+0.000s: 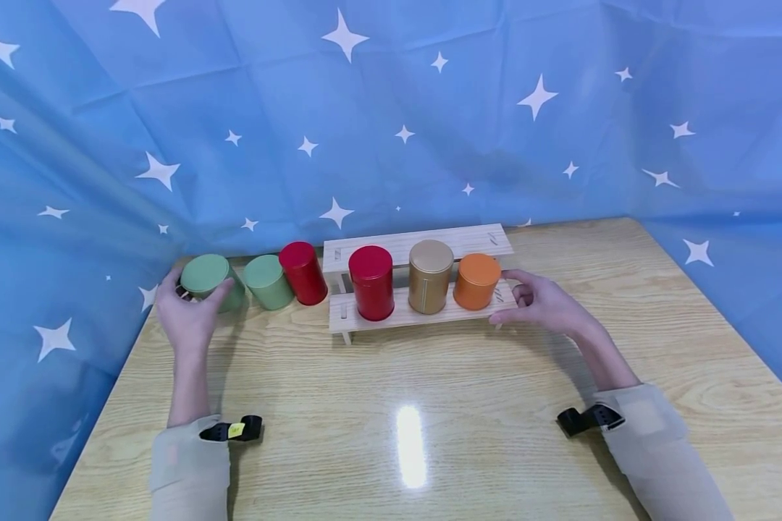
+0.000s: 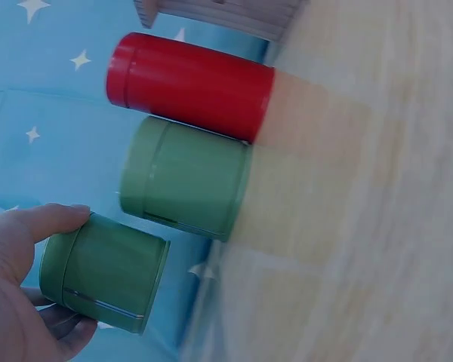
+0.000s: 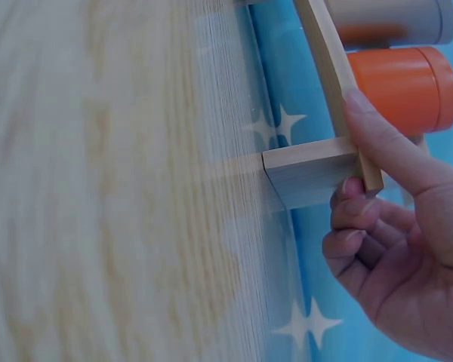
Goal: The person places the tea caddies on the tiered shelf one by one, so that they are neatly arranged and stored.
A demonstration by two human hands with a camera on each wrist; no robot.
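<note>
My left hand (image 1: 192, 318) grips a green canister (image 2: 109, 275) between thumb and fingers, at the far left. In the left wrist view, blue cloth shows between its base and the table, so it appears raised. Beside it stand a second green canister (image 1: 269, 282) and a slim red canister (image 1: 303, 273), which touch or nearly touch. On the lower step of a two-tier wooden shelf (image 1: 423, 312) are a red canister (image 1: 372, 284), a gold canister (image 1: 430, 277) and an orange canister (image 1: 477, 282). My right hand (image 1: 544, 302) pinches that step's right end, thumb on top and fingers beneath.
The light wooden table (image 1: 339, 427) carries everything. Blue cloth with white stars (image 1: 391, 94) hangs close behind the shelf and along both sides. A black strap device (image 1: 234, 430) sits on the left sleeve, another strap device (image 1: 589, 420) on the right.
</note>
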